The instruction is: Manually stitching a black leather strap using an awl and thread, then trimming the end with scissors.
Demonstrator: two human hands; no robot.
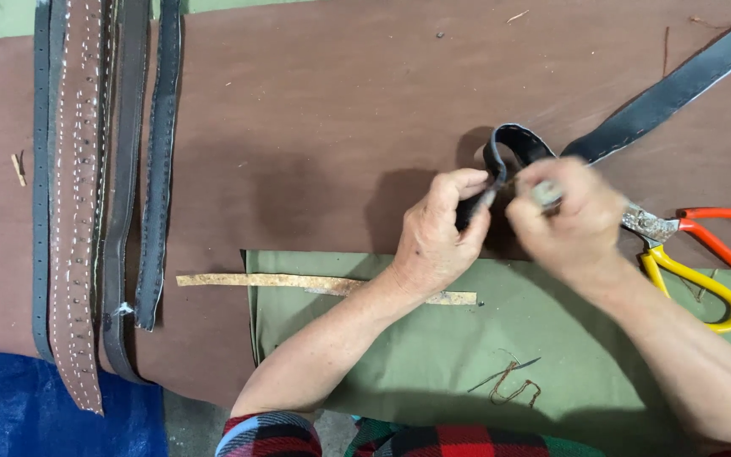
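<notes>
Left hand (437, 241) pinches looped end of dark strap (670, 89) mid-counter; right hand (568, 220) fingers clenched on a small tool, blurred. Scissors (695, 254) just right. Green cloth (433, 347) below.

Both forearms are bare from wrist to elbow. The left hand (437, 241) and right hand (573, 224) wear no gloves or rings. At six o'clock, rolled red-and-black plaid sleeves (268, 434) show green stripes and a pale blue cuff lining.

Straps (86, 169) far left; scissors (695, 254) right of hands (509, 228); thin strip (298, 283) across cloth (433, 355) edge.
</notes>
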